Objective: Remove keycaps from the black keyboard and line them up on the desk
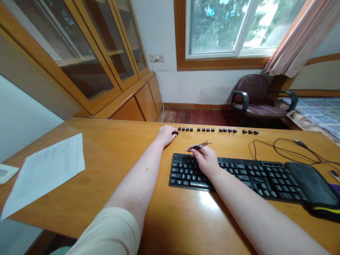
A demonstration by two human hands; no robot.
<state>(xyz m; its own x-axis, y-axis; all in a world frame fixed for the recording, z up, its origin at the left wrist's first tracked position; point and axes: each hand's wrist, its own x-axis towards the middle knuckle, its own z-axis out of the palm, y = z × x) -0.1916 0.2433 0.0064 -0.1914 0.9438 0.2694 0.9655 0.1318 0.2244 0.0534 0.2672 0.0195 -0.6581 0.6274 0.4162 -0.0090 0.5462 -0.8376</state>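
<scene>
A black keyboard (239,175) lies on the wooden desk (111,159). Beyond it, several removed black keycaps (207,129) sit in a row near the desk's far edge. My left hand (166,135) reaches to the left end of that row, fingers curled over a keycap (175,133). My right hand (205,159) hovers over the keyboard's top left, pinching a thin wire key puller (200,145) that points right.
A printed sheet of paper (47,168) lies at the desk's left. A black cable (289,148) loops at the right, by a dark pad (310,186). A brown armchair (255,97) stands beyond the desk, with glass-door cabinets (87,60) along the left wall.
</scene>
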